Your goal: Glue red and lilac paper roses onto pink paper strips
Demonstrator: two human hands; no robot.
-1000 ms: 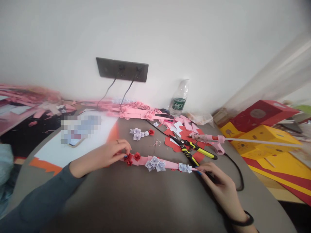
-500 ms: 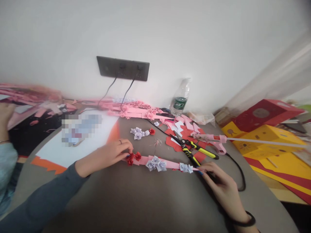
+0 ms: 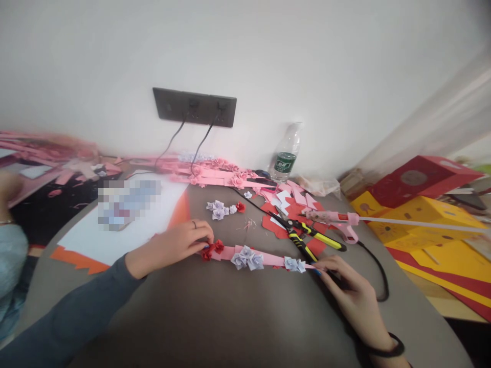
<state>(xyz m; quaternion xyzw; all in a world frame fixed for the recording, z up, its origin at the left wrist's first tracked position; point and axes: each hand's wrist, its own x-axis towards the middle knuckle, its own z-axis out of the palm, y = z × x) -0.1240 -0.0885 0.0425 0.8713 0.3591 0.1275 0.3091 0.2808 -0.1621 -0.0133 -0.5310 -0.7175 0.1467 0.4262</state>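
A narrow pink paper strip point(image 3: 229, 252) with paper flowers on it stretches between my two hands over the table. Near its middle sits a cluster of pale lilac paper flowers point(image 3: 247, 258), with a smaller lilac group towards the right tip. Red paper flowers point(image 3: 213, 249) cover the left end. My left hand point(image 3: 180, 246) is closed, its fingertips pinching at the leftmost red flower; the strip's left end is hidden there. The pointed right tip is pinched between thumb and fingers of my right hand point(image 3: 349, 289). Black-and-yellow pliers point(image 3: 316, 237) lie just beyond that hand.
A pink glue gun point(image 3: 337, 219) with its cord lies at right, beside red and pink paper scraps point(image 3: 268, 225). Loose flowers point(image 3: 219, 209), a water bottle point(image 3: 286, 158) and white sheets point(image 3: 88, 235) lie farther back. Another person's arm point(image 3: 9, 250) is at far left.
My left hand has shifted slightly right at the red flowers. My right hand and the strip are almost unmoved. The other person's hand at far left has moved down a little.
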